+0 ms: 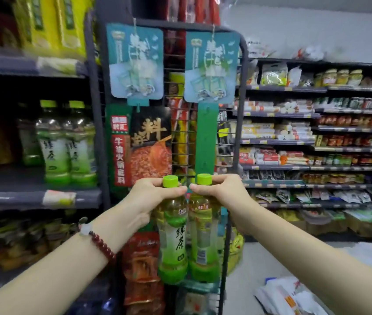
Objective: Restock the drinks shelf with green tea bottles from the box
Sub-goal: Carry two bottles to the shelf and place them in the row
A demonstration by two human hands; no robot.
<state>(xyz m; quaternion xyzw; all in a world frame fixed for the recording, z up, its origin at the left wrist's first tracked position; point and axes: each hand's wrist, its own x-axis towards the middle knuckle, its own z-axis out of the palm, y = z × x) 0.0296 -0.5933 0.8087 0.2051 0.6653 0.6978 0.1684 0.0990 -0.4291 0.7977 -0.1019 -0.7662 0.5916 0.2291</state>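
left hand [151, 196] grips left bottle [173, 233] neck | right hand [216, 189] grips right bottle [203, 237] neck

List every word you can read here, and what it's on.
"绿茶": left-hand bottle, shelf bottles.
"料": hotpot pack.
"牛油火锅底料": same pack's red strip.
Blurred: right-hand bottle, blue cards, price tags, far shelves.

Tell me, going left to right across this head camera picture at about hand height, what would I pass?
Green tea bottles on the shelf → left hand → bottle it holds → second held bottle → right hand → packed grocery shelves.
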